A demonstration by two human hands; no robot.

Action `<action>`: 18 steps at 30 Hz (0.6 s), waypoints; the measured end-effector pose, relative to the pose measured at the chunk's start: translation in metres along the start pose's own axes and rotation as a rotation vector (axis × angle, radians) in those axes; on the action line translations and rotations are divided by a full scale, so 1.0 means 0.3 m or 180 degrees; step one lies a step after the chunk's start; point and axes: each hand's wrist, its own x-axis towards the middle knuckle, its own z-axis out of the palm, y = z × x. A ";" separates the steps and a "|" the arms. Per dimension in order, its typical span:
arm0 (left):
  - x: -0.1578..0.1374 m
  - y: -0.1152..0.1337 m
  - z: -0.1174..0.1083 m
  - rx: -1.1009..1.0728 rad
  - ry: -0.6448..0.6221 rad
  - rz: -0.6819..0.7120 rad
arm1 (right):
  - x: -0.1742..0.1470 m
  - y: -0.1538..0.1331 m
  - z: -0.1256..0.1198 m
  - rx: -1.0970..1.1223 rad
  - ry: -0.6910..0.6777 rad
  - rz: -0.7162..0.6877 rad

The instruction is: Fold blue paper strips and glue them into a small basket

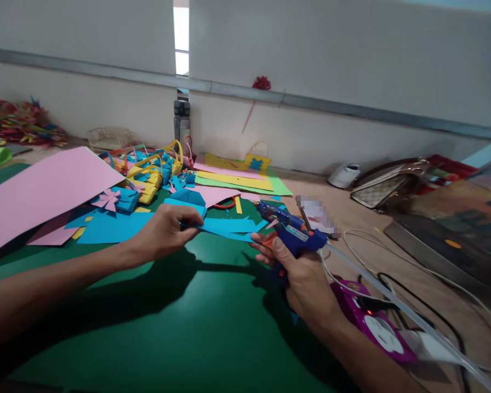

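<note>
My left hand [169,232] is closed in a pinch on one end of a narrow blue paper strip [227,234], held above the green mat [196,333]. The strip runs across to the fingertips of my right hand [300,267], which is wrapped round a blue hot glue gun [297,234]. The gun's nozzle points up and to the left, and a long clear glue stick [393,300] trails from its back. Just behind my left hand is a folded blue paper piece [186,202]. Flat blue paper [114,226] lies to its left.
Small paper bags [147,183] with handles cluster behind a large pink sheet [49,191]. Coloured sheets [237,177] and red-handled scissors [224,204] lie at the back. On the right are a purple power strip [376,322], loose cables, a phone [317,215] and a handbag [388,183].
</note>
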 end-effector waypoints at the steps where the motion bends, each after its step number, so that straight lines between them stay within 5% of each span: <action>1: 0.005 0.006 -0.006 -0.0318 0.0132 -0.0180 | 0.003 0.002 0.001 0.0190 0.0024 0.0134; 7: 0.008 -0.005 0.043 -0.2705 0.0504 -0.1135 | 0.008 0.005 0.010 0.0903 0.0031 0.0717; 13: -0.050 -0.009 0.108 -0.2006 -0.0212 -0.0851 | -0.020 0.021 0.018 0.1031 -0.0178 0.0925; 18: -0.063 0.027 0.110 -0.1878 -0.0200 -0.0692 | -0.044 0.025 0.032 0.1074 -0.0378 0.1084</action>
